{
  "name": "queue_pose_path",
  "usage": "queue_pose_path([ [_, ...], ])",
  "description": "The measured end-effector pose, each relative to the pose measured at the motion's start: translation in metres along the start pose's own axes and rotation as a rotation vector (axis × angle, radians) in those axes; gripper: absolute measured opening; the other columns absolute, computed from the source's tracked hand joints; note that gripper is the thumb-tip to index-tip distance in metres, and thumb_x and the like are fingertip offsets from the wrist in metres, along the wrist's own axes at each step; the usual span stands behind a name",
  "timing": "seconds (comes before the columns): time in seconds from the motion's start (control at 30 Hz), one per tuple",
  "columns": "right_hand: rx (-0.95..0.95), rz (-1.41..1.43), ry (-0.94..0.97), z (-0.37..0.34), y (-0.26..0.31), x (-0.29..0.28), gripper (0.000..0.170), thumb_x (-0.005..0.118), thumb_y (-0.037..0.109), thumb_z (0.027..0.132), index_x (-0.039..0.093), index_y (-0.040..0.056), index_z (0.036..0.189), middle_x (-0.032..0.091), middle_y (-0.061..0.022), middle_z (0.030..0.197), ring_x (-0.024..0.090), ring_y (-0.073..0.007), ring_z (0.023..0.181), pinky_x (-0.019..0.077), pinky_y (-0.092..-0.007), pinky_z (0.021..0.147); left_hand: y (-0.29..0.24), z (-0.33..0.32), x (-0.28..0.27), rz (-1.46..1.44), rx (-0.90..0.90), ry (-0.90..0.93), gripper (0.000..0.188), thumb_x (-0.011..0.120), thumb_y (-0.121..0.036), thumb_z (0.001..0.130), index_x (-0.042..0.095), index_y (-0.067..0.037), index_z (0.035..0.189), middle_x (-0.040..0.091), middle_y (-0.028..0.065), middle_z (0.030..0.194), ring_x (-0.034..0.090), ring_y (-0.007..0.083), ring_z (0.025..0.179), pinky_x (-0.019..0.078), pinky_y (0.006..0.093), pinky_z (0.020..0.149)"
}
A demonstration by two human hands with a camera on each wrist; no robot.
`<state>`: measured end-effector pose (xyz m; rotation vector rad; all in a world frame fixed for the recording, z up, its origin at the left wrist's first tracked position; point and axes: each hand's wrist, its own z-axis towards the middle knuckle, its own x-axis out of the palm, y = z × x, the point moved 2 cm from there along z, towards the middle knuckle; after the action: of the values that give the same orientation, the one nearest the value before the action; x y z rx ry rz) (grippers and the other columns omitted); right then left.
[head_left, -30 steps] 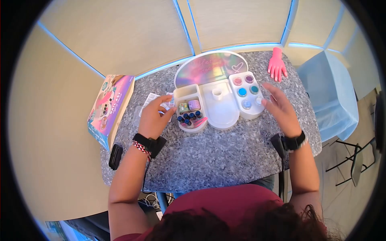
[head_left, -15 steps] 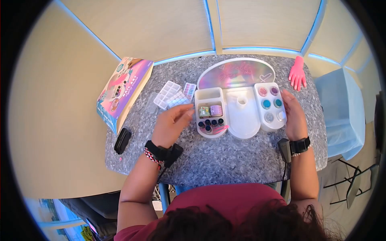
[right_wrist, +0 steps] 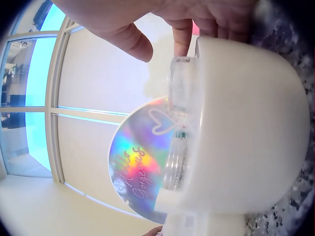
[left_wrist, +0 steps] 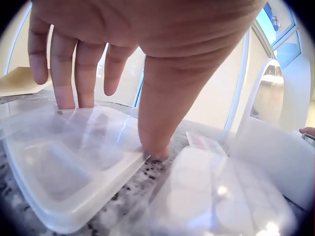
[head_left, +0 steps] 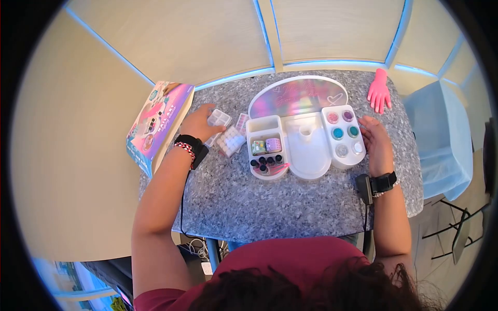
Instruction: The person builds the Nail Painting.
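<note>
My left hand (head_left: 199, 124) reaches down over a clear compartment box (left_wrist: 74, 162) at the table's left. Its thumb meets the near right edge and two fingertips meet the far edge, pinching the box between them. Beside the box lies a tray of white rounded pieces (head_left: 231, 141), with a small sticker sheet (head_left: 242, 123) behind it. My right hand (head_left: 378, 142) rests along the right side of a white nail station (head_left: 306, 167), its thumb (right_wrist: 135, 45) lifted off. The station's right module holds glitter pots (head_left: 337, 133); the left one holds dark-capped bottles (head_left: 263, 169) and two rolls (head_left: 273, 145).
A nail art box (head_left: 158, 122) stands at the table's left edge. At the back right lies a pink model hand (head_left: 380, 90). A shiny arched backboard (head_left: 298, 97) rises behind the station. Beyond the table's right edge is a chair with a pale blue cover (head_left: 438, 137).
My left hand has moved left and away from the station's side to the clear compartment box. The tray of white pieces has shifted slightly nearer. My right hand came down to the station's right side and stays there.
</note>
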<state>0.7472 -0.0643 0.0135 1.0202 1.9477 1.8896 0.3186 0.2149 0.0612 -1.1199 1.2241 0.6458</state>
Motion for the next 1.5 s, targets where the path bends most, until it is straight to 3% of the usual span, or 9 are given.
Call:
queue_pose_path([
  [0.17,0.001,0.009,0.024,0.002,-0.002,-0.002,0.04,0.066,0.031,0.109,0.065,0.0054,0.141,0.073,-0.0071,0.132,0.067,-0.0179,0.119,0.0495,-0.035,0.109,-0.003,0.011,0.0,0.084,-0.003,0.033,0.088,0.099,-0.042,0.078,0.062,-0.012,0.152,0.075,0.0172,0.142,0.071,0.0328,0.133,0.0566,0.0451,0.111],
  [0.3,0.006,0.003,0.027,0.002,-0.004,-0.003,0.04,0.067,0.031,0.109,0.066,0.0054,0.14,0.074,-0.0066,0.132,0.066,-0.0175,0.119,0.0493,-0.035,0.109,0.007,0.013,-0.011,-0.118,0.029,-0.039,0.058,0.096,-0.029,0.084,0.074,-0.009,0.133,0.082,0.0142,0.122,0.078,0.0296,0.112,0.0601,0.0408,0.099],
  [0.37,0.005,0.001,0.04,0.002,-0.005,-0.004,0.04,0.067,0.031,0.109,0.066,0.0053,0.14,0.074,-0.0065,0.134,0.066,-0.0169,0.12,0.0487,-0.0343,0.109,-0.013,0.001,-0.031,-0.176,0.036,-0.029,0.046,0.094,-0.025,0.086,0.078,-0.007,0.126,0.083,0.0135,0.114,0.079,0.028,0.103,0.0609,0.0384,0.094],
  [0.43,0.005,-0.003,0.034,0.0,-0.003,-0.002,0.04,0.067,0.031,0.109,0.066,0.0053,0.14,0.074,-0.0067,0.134,0.065,-0.0166,0.119,0.0485,-0.034,0.109,-0.043,-0.028,-0.057,-0.289,-0.011,-0.179,0.029,0.09,-0.02,0.091,0.081,-0.004,0.113,0.083,0.0115,0.104,0.079,0.0228,0.089,0.0602,0.0333,0.085],
  [0.53,0.005,-0.003,0.038,-0.001,-0.002,-0.003,0.04,0.067,0.031,0.109,0.066,0.0054,0.14,0.074,-0.0069,0.135,0.065,-0.0161,0.119,0.0481,-0.0334,0.108,-0.058,-0.047,-0.07,-0.543,0.133,-0.302,0.027,0.089,-0.015,0.095,0.079,-0.002,0.116,0.083,0.0091,0.1,0.077,0.0145,0.085,0.0577,0.0281,0.08],
  [0.7,0.006,-0.015,0.04,0.002,-0.005,-0.003,0.04,0.067,0.03,0.109,0.066,0.0055,0.139,0.074,-0.0066,0.134,0.064,-0.0156,0.118,0.0481,-0.0334,0.108,-0.09,-0.068,-0.046,-0.832,0.216,-0.307,0.025,0.088,-0.005,0.096,0.078,-0.001,0.118,0.085,0.0072,0.093,0.074,0.0062,0.087,0.0544,0.0232,0.077],
  [1.0,-0.001,-0.004,0.039,0.004,-0.007,-0.004,0.039,0.067,0.03,0.109,0.066,0.0063,0.14,0.074,-0.0058,0.134,0.065,-0.0159,0.116,0.0488,-0.034,0.108,-0.1,-0.039,-0.007,-0.981,0.145,-0.117,0.032,0.086,-0.006,0.098,0.073,0.007,0.124,0.083,0.014,0.116,0.079,0.0168,0.099,0.0637,0.0298,0.087],
  [1.43,0.004,-0.013,0.046,0.002,-0.005,-0.004,0.036,0.065,0.029,0.111,0.066,0.0074,0.14,0.074,-0.0056,0.133,0.066,-0.0156,0.117,0.0489,-0.0338,0.108,-0.112,-0.047,0.003,-0.781,0.172,-0.212,0.03,0.088,-0.008,0.096,0.077,0.002,0.123,0.085,0.0117,0.105,0.08,0.0126,0.093,0.0616,0.0269,0.086],
  [1.5,0.002,-0.015,0.049,0.001,-0.006,-0.003,0.036,0.065,0.029,0.111,0.066,0.0074,0.14,0.074,-0.0055,0.133,0.066,-0.0155,0.117,0.0489,-0.0338,0.108,-0.113,-0.049,0.001,-0.685,0.034,-0.158,0.038,0.093,-0.013,0.091,0.077,-0.001,0.124,0.084,0.0137,0.115,0.08,0.0154,0.103,0.0618,0.0307,0.09],
])
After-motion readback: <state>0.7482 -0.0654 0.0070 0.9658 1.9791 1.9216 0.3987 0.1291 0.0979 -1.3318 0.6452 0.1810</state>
